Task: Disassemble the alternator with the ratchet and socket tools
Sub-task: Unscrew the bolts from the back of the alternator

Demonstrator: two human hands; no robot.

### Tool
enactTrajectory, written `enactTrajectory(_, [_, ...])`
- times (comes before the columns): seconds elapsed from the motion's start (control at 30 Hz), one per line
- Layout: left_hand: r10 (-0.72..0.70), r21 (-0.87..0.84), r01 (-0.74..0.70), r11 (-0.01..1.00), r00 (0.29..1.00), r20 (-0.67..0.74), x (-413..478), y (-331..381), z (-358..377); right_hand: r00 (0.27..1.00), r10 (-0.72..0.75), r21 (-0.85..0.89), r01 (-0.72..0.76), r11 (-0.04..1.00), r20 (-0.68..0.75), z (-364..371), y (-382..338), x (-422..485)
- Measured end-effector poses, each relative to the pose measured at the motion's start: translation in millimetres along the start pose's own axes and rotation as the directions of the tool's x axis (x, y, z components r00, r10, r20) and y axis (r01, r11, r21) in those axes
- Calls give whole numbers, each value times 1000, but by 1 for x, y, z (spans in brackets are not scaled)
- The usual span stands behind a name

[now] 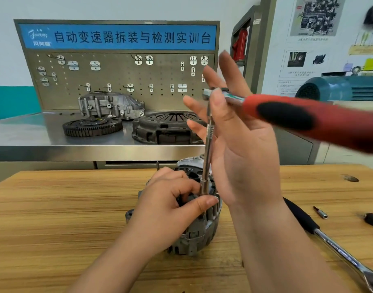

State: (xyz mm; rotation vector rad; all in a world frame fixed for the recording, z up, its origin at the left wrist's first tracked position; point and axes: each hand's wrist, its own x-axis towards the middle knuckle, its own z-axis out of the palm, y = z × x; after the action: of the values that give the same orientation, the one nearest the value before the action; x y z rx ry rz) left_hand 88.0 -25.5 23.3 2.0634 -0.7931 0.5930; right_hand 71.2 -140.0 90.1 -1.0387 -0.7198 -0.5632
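Grey finned metal alternator (pixel 200 235) on wooden table (pixel 54 208), centre. Silver steel extension bar (pixel 209 132) pinched at base by left hand (pixel 170 199). Right hand (pixel 240 136) splayed, thumb rested on red-black-handled ratchet (pixel 287 115). Risk: bar tipped off hidden fastener, ratchet barely steadied.

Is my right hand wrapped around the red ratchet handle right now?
No, the right hand has straight, spread fingers, with only its thumb at the head of the ratchet.
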Motion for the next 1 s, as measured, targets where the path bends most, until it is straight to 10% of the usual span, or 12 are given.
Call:
enactTrajectory(0.17, [38, -17, -37, 999, 998, 59, -1, 1, -5, 982, 189, 100, -188, 977, 0, -1, 0, 0])
enactTrajectory(0.87, [1, -6, -1, 1000, 1000, 4, 1, 1, -1, 999, 33, 7, -33, 999, -5, 4, -4, -1])
enactTrajectory(1.0, [30, -23, -29, 999, 997, 77, 0, 1, -7, 983, 182, 70, -181, 981, -9, 0, -4, -1])
